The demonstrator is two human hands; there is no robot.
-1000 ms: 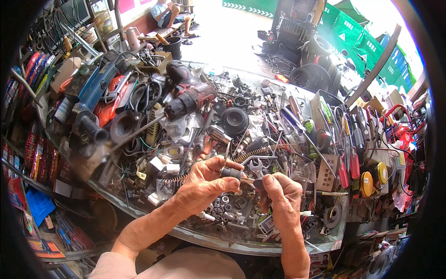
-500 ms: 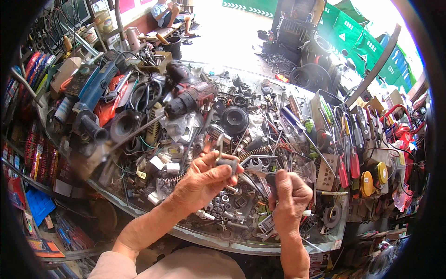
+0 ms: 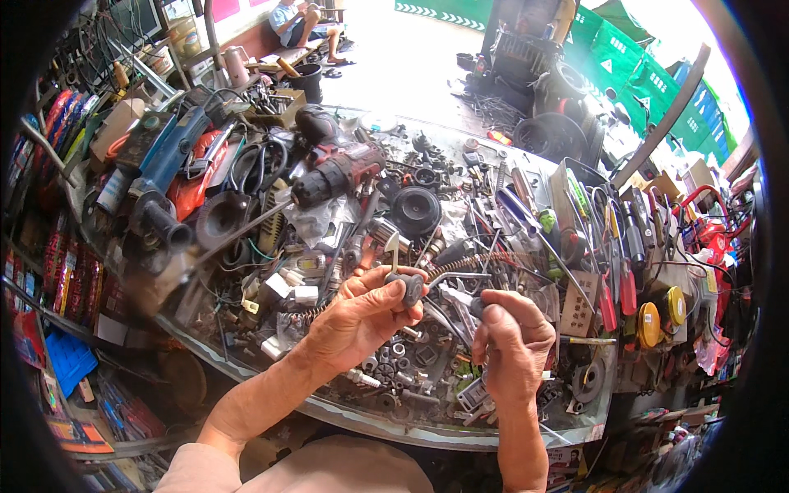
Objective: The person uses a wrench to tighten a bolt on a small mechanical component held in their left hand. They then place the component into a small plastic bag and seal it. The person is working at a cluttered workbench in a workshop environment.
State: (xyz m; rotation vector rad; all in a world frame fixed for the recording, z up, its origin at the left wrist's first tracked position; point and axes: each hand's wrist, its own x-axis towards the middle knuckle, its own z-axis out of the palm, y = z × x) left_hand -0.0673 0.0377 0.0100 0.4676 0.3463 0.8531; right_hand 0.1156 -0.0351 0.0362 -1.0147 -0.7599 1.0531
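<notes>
My left hand pinches a dark grey round part with a hooked metal stem over the middle of the cluttered bench; the flat stem points upward. My right hand is closed with thumb and fingers on a small dark piece, mostly hidden by the fingers. A gap separates the two hands. Beneath and between them lie an open-end wrench, a long coil spring and many nuts and small metal fittings.
A cordless drill and a blue angle grinder lie at the left. A black round disc sits beyond my hands. Screwdrivers and yellow tape rolls crowd the right. A seated person is far off.
My left hand has turned the round part, so its face and hooked stem show more plainly. My right hand has tilted, its fingers now reaching leftward over the small dark piece.
</notes>
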